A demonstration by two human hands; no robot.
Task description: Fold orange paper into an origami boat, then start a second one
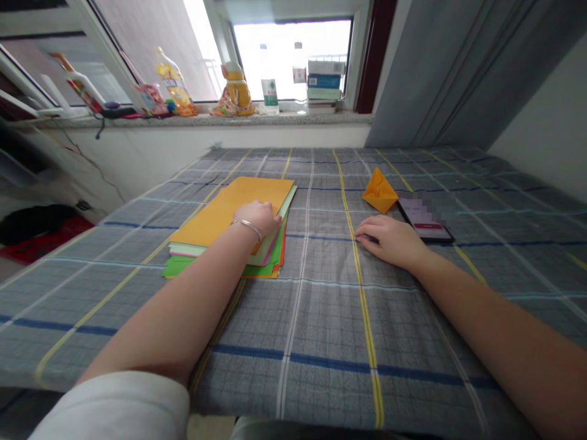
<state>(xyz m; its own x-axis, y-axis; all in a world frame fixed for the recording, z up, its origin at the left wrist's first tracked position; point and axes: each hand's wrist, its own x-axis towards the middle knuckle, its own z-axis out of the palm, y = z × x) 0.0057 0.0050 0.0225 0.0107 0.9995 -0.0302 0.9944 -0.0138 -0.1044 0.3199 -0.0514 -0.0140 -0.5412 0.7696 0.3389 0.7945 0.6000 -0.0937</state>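
Head view: left hand (257, 217) on colored-paper stack (217, 211)
A sideways drag could skew it; bunched fingers, can't tell if pinching. Right hand's (394, 239) slightly parted fingers lie near smartphone (424, 219).

No words or numbers could be read. The print on the green-and-white bottle label (270, 92), the stacked boxes (324, 81) and the phone screen (422, 214) was too small or blurred.
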